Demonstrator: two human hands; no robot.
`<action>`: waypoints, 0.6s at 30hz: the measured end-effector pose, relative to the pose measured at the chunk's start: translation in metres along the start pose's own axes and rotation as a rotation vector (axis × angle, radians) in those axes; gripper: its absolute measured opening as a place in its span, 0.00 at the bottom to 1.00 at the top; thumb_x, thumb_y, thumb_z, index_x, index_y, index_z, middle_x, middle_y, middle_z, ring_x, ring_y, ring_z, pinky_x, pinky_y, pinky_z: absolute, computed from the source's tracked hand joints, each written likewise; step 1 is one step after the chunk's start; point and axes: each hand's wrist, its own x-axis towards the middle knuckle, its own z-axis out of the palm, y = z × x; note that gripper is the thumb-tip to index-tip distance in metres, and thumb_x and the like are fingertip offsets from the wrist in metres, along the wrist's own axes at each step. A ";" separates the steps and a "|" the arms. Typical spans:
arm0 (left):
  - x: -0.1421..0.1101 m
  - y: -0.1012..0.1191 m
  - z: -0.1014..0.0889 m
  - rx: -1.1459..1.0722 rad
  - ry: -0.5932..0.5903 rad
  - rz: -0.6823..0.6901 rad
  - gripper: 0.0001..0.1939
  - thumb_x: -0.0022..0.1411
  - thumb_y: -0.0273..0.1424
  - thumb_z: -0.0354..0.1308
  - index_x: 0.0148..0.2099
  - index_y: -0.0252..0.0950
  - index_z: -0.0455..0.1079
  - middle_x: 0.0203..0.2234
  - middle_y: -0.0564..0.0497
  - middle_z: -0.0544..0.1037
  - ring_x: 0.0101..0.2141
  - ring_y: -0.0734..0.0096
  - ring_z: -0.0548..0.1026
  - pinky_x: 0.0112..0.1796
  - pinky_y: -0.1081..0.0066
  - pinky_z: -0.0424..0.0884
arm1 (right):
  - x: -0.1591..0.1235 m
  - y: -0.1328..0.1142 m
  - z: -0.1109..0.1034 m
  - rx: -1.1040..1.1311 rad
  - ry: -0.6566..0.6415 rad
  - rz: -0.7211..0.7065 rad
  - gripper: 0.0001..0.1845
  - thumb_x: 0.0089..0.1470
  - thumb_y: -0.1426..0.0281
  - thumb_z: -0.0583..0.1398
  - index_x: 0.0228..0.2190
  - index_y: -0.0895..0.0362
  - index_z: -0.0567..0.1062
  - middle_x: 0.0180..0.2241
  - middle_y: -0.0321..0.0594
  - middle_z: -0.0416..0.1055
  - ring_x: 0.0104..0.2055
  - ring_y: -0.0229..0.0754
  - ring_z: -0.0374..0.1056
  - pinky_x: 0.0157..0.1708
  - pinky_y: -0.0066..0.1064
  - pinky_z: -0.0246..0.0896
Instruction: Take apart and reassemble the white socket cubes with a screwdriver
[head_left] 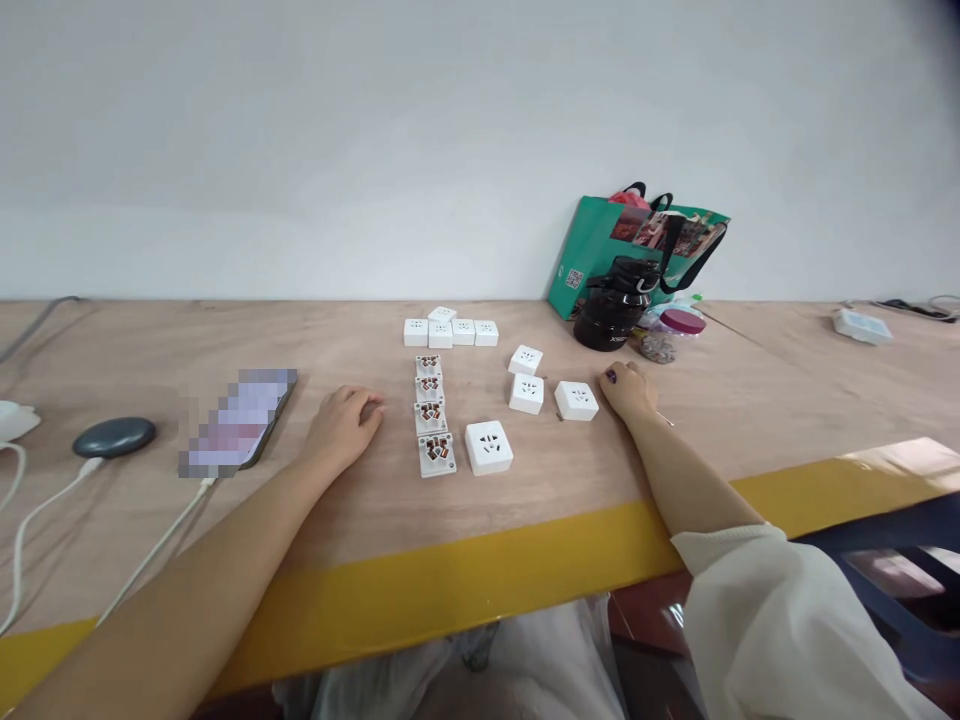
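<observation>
My left hand rests on the plywood tabletop in a loose curl, holding nothing visible. To its right stands a column of open socket bases with copper parts showing. A white socket faceplate lies next to the nearest base. My right hand, also curled, rests just right of a white assembled socket. Two more white sockets sit left of that one. Farther back, several white sockets form a row.
A blurred phone and a dark round charger with white cables lie at left. A black flask, green bag and small items stand against the back wall. A yellow strip edges the table's front.
</observation>
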 end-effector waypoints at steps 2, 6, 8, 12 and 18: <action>0.001 -0.003 0.001 -0.007 0.008 0.014 0.15 0.61 0.36 0.48 0.45 0.37 0.71 0.45 0.45 0.71 0.49 0.56 0.67 0.51 0.58 0.63 | -0.002 -0.002 -0.002 0.007 0.028 -0.015 0.14 0.53 0.69 0.51 0.37 0.59 0.74 0.42 0.52 0.68 0.42 0.51 0.66 0.37 0.37 0.58; 0.002 -0.008 0.002 -0.044 0.017 0.062 0.14 0.60 0.36 0.47 0.43 0.37 0.71 0.44 0.46 0.72 0.49 0.57 0.67 0.52 0.58 0.62 | -0.010 -0.011 -0.016 0.046 0.154 -0.056 0.18 0.56 0.70 0.46 0.40 0.61 0.72 0.42 0.54 0.67 0.43 0.50 0.65 0.37 0.38 0.59; 0.002 -0.008 0.002 -0.064 0.022 0.084 0.14 0.61 0.36 0.47 0.42 0.37 0.70 0.44 0.45 0.72 0.49 0.57 0.67 0.52 0.56 0.62 | -0.020 -0.021 -0.025 0.073 0.195 -0.133 0.18 0.58 0.67 0.46 0.40 0.60 0.72 0.42 0.52 0.68 0.44 0.49 0.65 0.38 0.37 0.59; -0.001 -0.002 -0.002 -0.089 0.032 0.095 0.18 0.64 0.39 0.43 0.43 0.34 0.69 0.43 0.42 0.73 0.48 0.56 0.68 0.51 0.55 0.63 | -0.049 -0.052 -0.036 0.099 0.121 -0.506 0.18 0.56 0.58 0.52 0.41 0.54 0.74 0.43 0.44 0.70 0.40 0.44 0.68 0.34 0.32 0.61; -0.013 0.018 -0.014 -0.220 0.057 0.250 0.22 0.66 0.43 0.40 0.49 0.34 0.67 0.46 0.43 0.72 0.50 0.60 0.67 0.53 0.58 0.61 | -0.077 -0.077 -0.038 0.018 0.073 -0.806 0.23 0.58 0.55 0.50 0.45 0.56 0.73 0.48 0.48 0.69 0.37 0.46 0.71 0.28 0.33 0.64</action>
